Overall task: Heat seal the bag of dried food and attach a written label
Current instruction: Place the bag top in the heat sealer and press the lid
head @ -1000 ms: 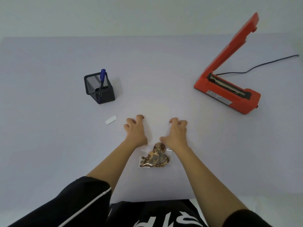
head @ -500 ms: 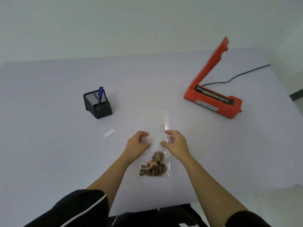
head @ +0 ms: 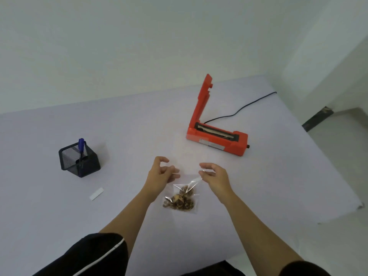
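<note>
A clear bag of brown dried food [head: 182, 200] rests on the table in front of me, its upper part lifted. My left hand [head: 160, 175] pinches the bag's top left corner. My right hand [head: 215, 177] pinches the top right corner, and the plastic stretches up to its fingers. The red heat sealer [head: 217, 136] stands beyond my right hand with its arm raised upright. A small white label [head: 96, 194] lies flat to the left. A blue pen [head: 81, 148] stands in a black mesh holder [head: 79, 160] at the left.
The sealer's black cord [head: 239, 111] runs back to the right across the lilac table [head: 278, 166]. The table's right edge drops to a pale floor close beyond the sealer. A white wall stands behind the table.
Both hands left the flat bag top and pinched its upper corners, raising the plastic off the table. The view tilted up and to the right.
</note>
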